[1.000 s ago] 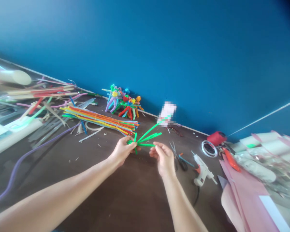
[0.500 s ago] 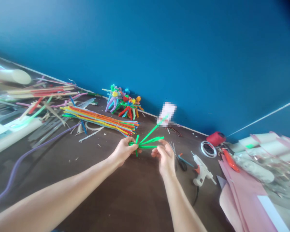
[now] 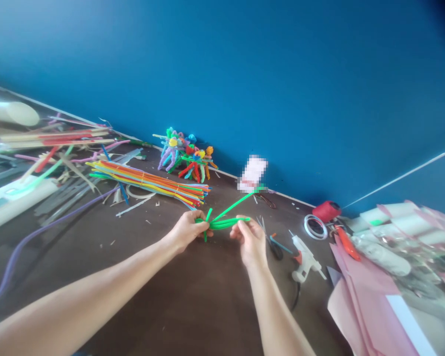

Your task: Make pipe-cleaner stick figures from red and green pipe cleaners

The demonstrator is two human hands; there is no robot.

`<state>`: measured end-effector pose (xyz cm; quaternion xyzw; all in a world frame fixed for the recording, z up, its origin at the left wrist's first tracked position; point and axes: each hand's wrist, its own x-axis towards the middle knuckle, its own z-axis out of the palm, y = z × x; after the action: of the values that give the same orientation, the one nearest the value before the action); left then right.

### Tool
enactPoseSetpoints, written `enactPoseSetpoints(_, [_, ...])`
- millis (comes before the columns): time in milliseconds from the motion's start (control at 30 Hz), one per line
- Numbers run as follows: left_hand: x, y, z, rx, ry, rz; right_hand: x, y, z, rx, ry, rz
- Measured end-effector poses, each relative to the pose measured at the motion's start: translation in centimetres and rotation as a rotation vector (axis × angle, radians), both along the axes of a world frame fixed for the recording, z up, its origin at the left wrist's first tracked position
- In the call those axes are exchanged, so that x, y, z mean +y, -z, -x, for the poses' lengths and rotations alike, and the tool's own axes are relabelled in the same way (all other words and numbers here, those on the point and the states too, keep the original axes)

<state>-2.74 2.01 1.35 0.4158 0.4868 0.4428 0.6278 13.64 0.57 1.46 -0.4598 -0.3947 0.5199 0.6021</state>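
Note:
My left hand [image 3: 187, 230] grips a knot of bright green pipe cleaners [image 3: 226, 223] at its twisted centre. My right hand [image 3: 249, 241] pinches the green strands a short way to the right, bending them into a narrow doubled loop. One long green strand [image 3: 241, 200] sticks out up and to the right, free of both hands. A short green end pokes out below my left fist. The twist itself is partly hidden by my left fingers.
A banded bundle of multicoloured pipe cleaners [image 3: 148, 182] and pipe-cleaner figures [image 3: 185, 159] lie ahead against the blue wall [image 3: 282, 84]. Scissors [image 3: 272, 245], a white glue gun [image 3: 304, 258], a red spool [image 3: 326, 211] and pink paper [image 3: 359, 309] lie to the right.
The green strands that fanned out to the right are now drawn together into a loop in my right hand. The view has shifted slightly.

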Motion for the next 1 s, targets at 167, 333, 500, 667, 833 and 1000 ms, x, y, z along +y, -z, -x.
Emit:
enactPoseSetpoints(167, [0.03, -0.17, 0.04, -0.072, -0.028, 0.042, 0.01, -0.06, 0.0, 0.048, -0.026, 0.0])
enactPoseSetpoints(333, [0.1, -0.12, 0.06, -0.094, -0.045, 0.046, -0.08, -0.3, -0.04, 0.059, -0.097, -0.005])
enactPoseSetpoints(500, [0.01, -0.29, -0.01, -0.081, -0.039, 0.048, -0.17, -0.04, 0.18, -0.014, -0.055, -0.016])
enactPoseSetpoints(667, [-0.02, -0.28, -0.02, -0.086, -0.036, 0.043, 0.07, 0.35, 0.09, -0.034, 0.008, -0.015])
enactPoseSetpoints(833, [0.03, -0.24, 0.05, -0.111, -0.065, 0.052, 0.21, -0.24, -0.26, 0.054, 0.11, -0.002])
enactPoseSetpoints(1000, [-0.11, -0.37, -0.04, -0.119, -0.091, 0.033, 0.27, -0.46, -0.56, 0.001, 0.108, 0.044])
